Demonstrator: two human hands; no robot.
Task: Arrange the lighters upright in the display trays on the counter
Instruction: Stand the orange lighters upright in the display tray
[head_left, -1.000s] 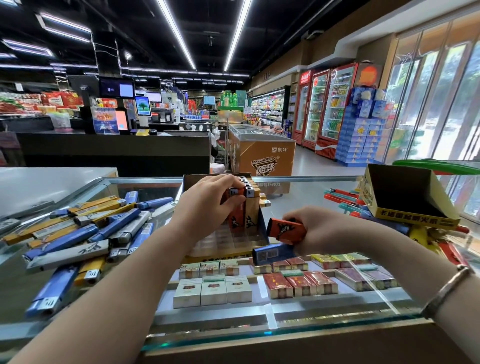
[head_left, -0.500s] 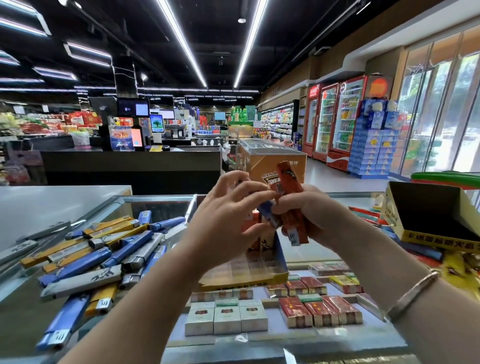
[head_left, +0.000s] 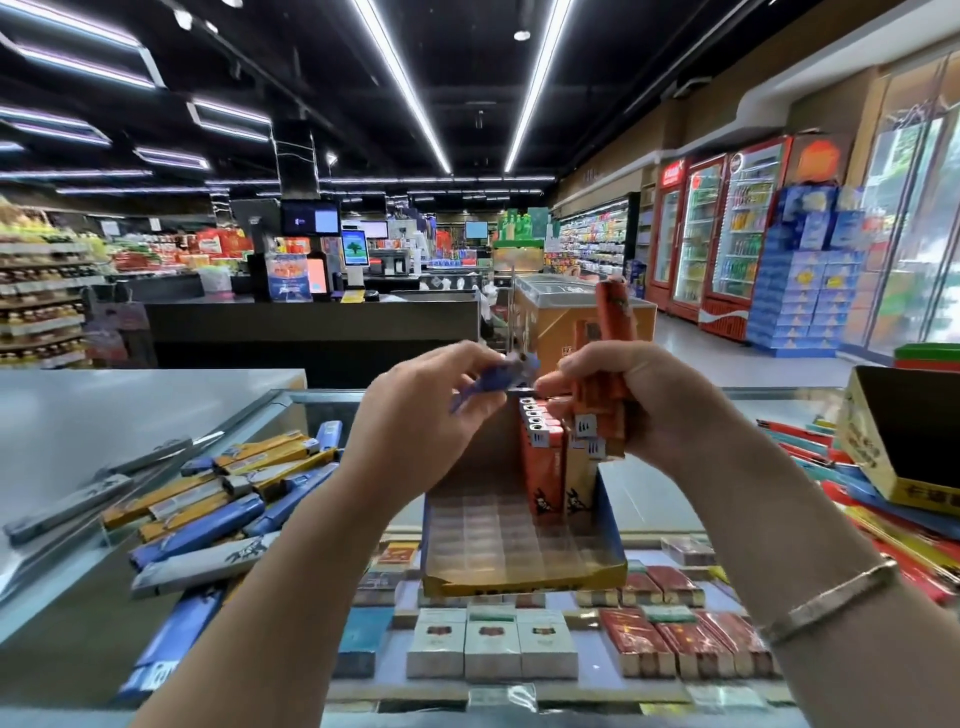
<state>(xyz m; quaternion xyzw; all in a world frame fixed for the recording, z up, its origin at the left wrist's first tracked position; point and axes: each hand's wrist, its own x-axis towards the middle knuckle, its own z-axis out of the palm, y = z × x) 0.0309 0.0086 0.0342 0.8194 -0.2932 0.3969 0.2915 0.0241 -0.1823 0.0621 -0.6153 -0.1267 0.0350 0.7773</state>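
A blue and yellow cardboard display tray (head_left: 519, 577) lies on the glass counter in front of me. At its far right corner stand a few orange and tan lighters (head_left: 550, 467), upright. Above the tray my left hand (head_left: 415, 415) pinches a blue lighter (head_left: 493, 382), which is blurred. My right hand (head_left: 634, 400) grips a bundle of orange lighters (head_left: 608, 358), one sticking up above the fist. The two hands are almost touching.
A heap of loose blue, yellow and grey lighters (head_left: 208, 499) lies on the counter at the left. Red and yellow lighters (head_left: 883, 514) and a second yellow tray (head_left: 878, 457), with nothing in it, sit at the right. Cigarette packs (head_left: 493, 644) show under the glass.
Both hands rose from the tray and met above it. The left hand took a blue lighter out of the right hand's bundle. The camera tilted upward.
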